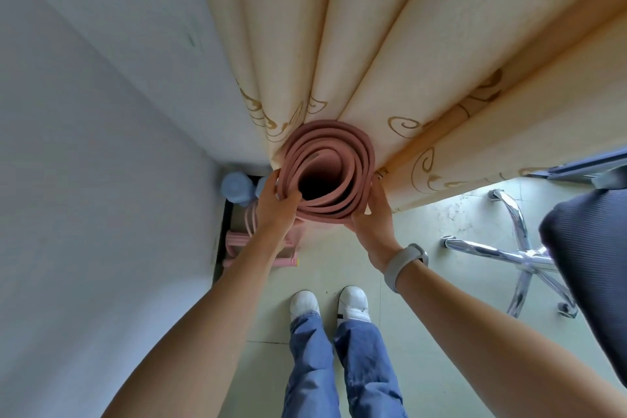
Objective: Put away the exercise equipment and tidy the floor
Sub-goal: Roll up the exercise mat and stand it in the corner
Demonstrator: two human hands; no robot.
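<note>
**A:** ok so what bites me here? Corner's tight: wall (84, 146) on one side, curtain (373, 44) right behind, and the mat (327, 173) stands on end in between, rolled loose, top pressed into the folds.

**B:** The roll itself, I'd say. The coils have gaps, so once you let go it'll probably spring open and flop onto the floor (424, 282). A curtain is no backstop either, it just gives.

**A:** Chair (509, 254) is near on the right.

**B:** Yep, if it tips that way it could land on those chrome legs.

**A:** My grip: left hand (276, 204) has fingers curled over the top edge into the coils, right hand (375, 210) cups the outer wrap.

**B:** Fine, just don't drop both at once. And mind the blue dumbbells (237, 187) and pink bands (252, 241) by the wall. A sliding base could knock into them.
</note>
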